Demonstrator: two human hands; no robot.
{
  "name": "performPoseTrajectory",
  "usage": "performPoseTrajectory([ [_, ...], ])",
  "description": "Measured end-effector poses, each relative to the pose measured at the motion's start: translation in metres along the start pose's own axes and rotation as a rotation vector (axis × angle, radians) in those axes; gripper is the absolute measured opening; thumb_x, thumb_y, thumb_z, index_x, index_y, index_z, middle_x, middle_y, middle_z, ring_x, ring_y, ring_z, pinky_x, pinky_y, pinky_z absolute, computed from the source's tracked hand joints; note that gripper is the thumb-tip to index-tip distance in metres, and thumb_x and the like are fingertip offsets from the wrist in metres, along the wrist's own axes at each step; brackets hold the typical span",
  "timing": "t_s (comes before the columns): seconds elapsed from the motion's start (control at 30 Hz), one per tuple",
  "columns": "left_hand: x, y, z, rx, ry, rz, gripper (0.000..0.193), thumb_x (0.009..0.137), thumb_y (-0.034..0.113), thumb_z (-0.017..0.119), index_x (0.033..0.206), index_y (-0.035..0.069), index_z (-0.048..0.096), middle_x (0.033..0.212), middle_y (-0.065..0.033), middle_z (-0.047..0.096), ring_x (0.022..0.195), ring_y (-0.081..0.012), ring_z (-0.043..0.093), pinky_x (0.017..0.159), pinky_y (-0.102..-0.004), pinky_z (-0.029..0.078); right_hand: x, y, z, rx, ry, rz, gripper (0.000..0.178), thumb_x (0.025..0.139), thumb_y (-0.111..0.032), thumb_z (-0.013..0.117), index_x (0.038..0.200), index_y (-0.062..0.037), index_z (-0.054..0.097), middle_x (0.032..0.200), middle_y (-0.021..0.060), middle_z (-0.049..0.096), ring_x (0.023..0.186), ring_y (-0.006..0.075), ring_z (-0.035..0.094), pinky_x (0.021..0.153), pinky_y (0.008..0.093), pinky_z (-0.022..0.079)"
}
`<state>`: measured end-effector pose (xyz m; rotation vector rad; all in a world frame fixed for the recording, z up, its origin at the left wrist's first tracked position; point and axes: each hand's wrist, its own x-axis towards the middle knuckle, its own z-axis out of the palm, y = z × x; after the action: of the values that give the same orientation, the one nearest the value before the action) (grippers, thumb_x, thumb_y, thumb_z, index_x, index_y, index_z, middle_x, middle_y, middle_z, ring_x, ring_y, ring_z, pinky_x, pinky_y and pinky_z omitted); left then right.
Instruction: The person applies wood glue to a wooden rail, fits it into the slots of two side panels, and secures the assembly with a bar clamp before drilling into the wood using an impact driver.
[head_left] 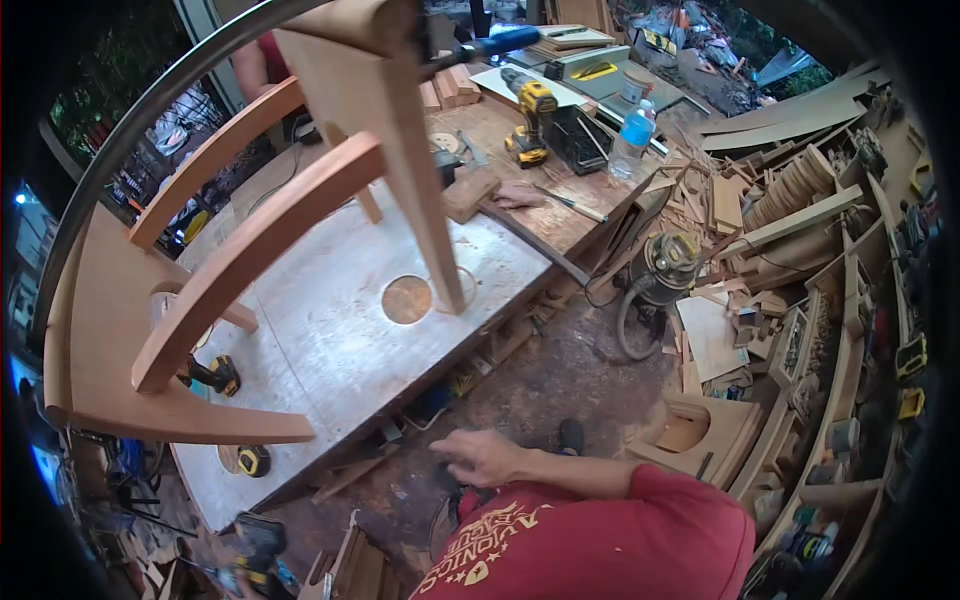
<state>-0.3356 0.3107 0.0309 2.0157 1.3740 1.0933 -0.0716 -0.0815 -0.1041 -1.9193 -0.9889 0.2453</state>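
My right hand (478, 457) hangs in front of the bench's near edge, fingers loosely apart, holding nothing I can see. At the lower left edge, my left hand (238, 583) shows only in part, apparently closed round a blurred power drill (262, 545). A wooden chair frame (260, 250) with curved members lies tipped over on the pale work board (330, 330). The frame stands between my hands and the far side, touching neither. Under its curved rail sits a black-and-yellow drill (215, 375), partly hidden.
A yellow drill (532, 115), a water bottle (633, 140) and a black tray (580, 140) stand on the brown bench. A shop vacuum (665, 268) sits on the floor, right. Wood offcuts and shelves line the right. Another person's arm (255, 72) shows behind the frame.
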Motion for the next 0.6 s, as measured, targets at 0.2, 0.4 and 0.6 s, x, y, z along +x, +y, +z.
performPoseTrajectory([
  [0.2, -0.228, 0.023, 0.052, -0.330, -0.582, -0.186, 0.053, 0.077, 0.010, 0.075, 0.125, -0.003, 0.055, 0.112, -0.0129, 0.062, 0.097, -0.0234, 0.061, 0.087, -0.0332, 0.050, -0.041, 0.009, -0.045, 0.148, -0.293, -0.498, 0.079, 0.075, -0.023, 0.072, 0.143, -0.0016, 0.038, 0.130, 0.0198, 0.050, 0.120, 0.0355, 0.049, 0.102, 0.0500, 0.038],
  [0.4, -0.401, 0.266, 0.201, -0.547, -1.056, -0.408, 0.061, 0.075, 0.005, 0.077, 0.129, -0.001, 0.050, 0.110, -0.0084, 0.060, 0.096, -0.0162, 0.060, 0.086, -0.0301, 0.050, -0.116, 0.064, -0.158, 0.011, -0.060, -0.018, 0.088, 0.068, -0.016, 0.074, 0.143, 0.0045, 0.033, 0.134, 0.0246, 0.049, 0.119, 0.0415, 0.052, 0.099, 0.0483, 0.043],
  [0.6, -0.481, 0.357, 0.277, -0.557, -1.496, 0.171, 0.069, 0.082, 0.022, 0.079, 0.137, -0.002, 0.045, 0.117, -0.0149, 0.062, 0.106, -0.0203, 0.059, 0.094, -0.0335, 0.047, -0.190, 0.148, -0.261, -0.113, 0.373, 0.018, 0.072, 0.077, -0.010, 0.071, 0.140, 0.0024, 0.038, 0.123, 0.0232, 0.058, 0.108, 0.0391, 0.061, 0.091, 0.0429, 0.051],
])
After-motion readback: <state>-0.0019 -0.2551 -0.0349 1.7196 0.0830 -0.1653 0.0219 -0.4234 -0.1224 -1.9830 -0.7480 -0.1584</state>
